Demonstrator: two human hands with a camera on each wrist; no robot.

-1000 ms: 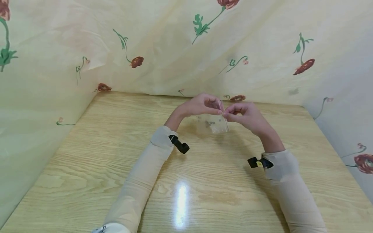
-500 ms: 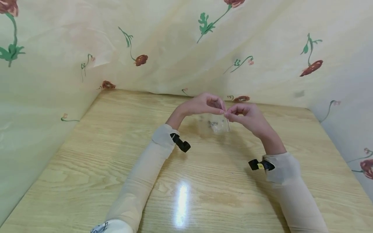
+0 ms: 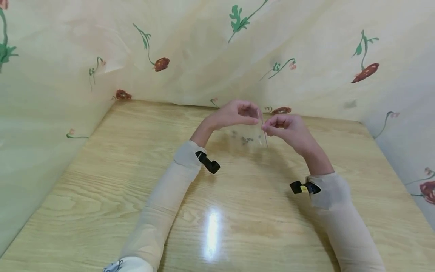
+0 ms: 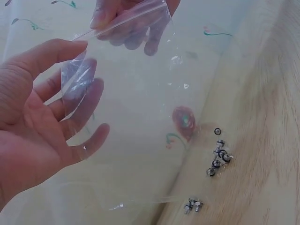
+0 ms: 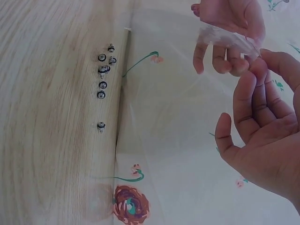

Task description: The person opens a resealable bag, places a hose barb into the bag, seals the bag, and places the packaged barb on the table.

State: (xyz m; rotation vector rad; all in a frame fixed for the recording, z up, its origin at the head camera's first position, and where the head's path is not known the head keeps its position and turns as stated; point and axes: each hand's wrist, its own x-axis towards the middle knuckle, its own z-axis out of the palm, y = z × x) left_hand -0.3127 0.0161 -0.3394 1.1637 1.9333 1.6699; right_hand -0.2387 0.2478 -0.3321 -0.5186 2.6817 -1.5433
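A clear plastic zip bag (image 4: 136,103) hangs between my hands above the table, with several small metal screws (image 4: 219,154) with dark rings low inside it. At the bag's upper left corner my left hand (image 3: 234,116) holds the film, thumb in front and fingers behind it in the left wrist view. My right hand (image 3: 291,132) pinches the zip edge between thumb and fingertips, a short way from the left thumb. In the right wrist view the screws (image 5: 103,70) appear against the wood, and the film is hard to make out.
The wood-grain table (image 3: 136,189) lies below both arms. Behind it hangs a flower-printed cloth (image 3: 190,56), close beyond the hands, and it continues along the left side. A pale wall-like surface (image 3: 408,113) borders the right. Black wrist cameras (image 3: 208,162) sit at both cuffs.
The right fingertips have slid a little along the zip edge, away from the left thumb they were touching. The head view has tilted slightly. The left hand keeps its hold on the zip bag.
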